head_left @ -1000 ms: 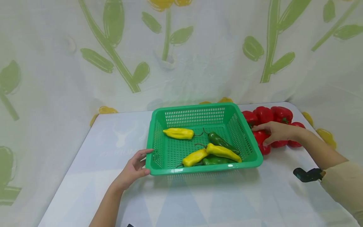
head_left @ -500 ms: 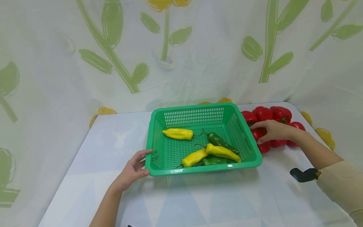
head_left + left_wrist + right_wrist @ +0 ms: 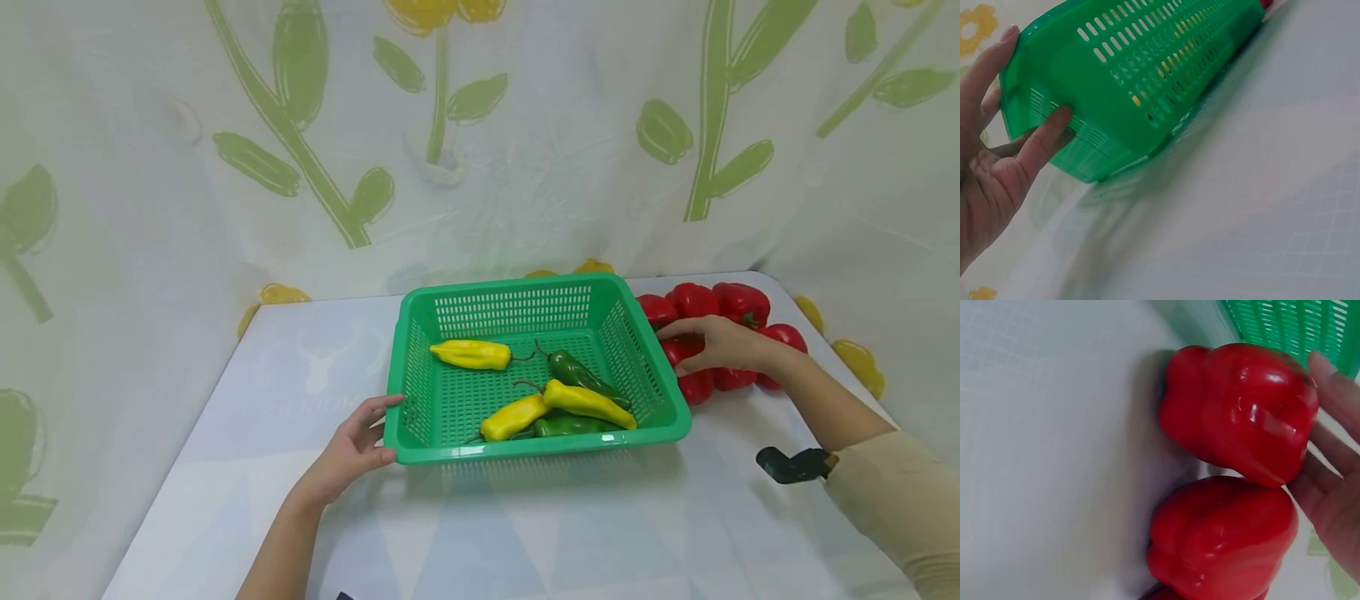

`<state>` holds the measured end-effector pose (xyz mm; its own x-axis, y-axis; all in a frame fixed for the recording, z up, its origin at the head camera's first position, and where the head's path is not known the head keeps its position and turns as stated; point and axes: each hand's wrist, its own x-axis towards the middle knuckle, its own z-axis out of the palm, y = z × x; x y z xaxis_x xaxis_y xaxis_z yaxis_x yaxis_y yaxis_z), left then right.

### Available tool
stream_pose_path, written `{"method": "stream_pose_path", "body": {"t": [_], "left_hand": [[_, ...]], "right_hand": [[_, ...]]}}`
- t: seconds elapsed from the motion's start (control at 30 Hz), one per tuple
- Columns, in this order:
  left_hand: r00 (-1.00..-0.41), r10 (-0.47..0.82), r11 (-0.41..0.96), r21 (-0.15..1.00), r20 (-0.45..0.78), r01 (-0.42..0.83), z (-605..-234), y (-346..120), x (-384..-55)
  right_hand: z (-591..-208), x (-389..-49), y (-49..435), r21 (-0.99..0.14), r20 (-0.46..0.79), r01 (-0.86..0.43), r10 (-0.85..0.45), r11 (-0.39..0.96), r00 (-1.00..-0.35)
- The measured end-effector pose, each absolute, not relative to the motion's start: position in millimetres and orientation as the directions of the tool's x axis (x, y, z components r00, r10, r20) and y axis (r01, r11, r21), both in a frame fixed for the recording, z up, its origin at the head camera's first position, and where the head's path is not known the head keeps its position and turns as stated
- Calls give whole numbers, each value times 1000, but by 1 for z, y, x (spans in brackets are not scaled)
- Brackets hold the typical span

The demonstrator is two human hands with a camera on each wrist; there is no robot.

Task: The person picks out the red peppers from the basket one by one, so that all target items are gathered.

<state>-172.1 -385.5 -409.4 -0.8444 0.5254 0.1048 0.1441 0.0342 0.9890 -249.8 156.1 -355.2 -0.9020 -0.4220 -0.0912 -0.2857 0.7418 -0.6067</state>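
Observation:
A green slotted plastic basket (image 3: 510, 287) holds yellow long peppers (image 3: 471, 354) and green long peppers (image 3: 588, 377). My left hand (image 3: 348, 450) grips the basket's left side near its front corner; in the left wrist view one fingertip is at the rim and another presses the outer wall. On the basket's right lie several red bell peppers (image 3: 693, 300). My right hand (image 3: 723, 343) is over the nearest ones, fingertips close to the basket's right rim. In the right wrist view its loosely bent fingers rest against the end of one red bell pepper (image 3: 1241, 412), not curled round it.
A white table (image 3: 300, 367) with a faint pale pattern lies under everything. Behind it hangs a white sheet (image 3: 570, 167) printed with green stems and yellow flowers. A small dark object (image 3: 795, 465) shows beside the right sleeve (image 3: 885, 492).
My right hand has moved slightly left, closer to the basket's rim over the red bell peppers. The left hand keeps its place on the basket, and the peppers inside look unchanged.

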Motion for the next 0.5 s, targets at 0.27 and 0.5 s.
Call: {"method": "stream_pose_path", "body": {"t": [0.27,0.5], "left_hand": [[-858,506,115,978,91,172,-406,-385,-169],[-867,491,134,977,82,169,-405,-385,-167]], "right_hand": [[-348,-247,161,-713,-55,-261,-422,651,-905],[-341,-235,164,-714,-26,-241,-369,658,-929]]}}
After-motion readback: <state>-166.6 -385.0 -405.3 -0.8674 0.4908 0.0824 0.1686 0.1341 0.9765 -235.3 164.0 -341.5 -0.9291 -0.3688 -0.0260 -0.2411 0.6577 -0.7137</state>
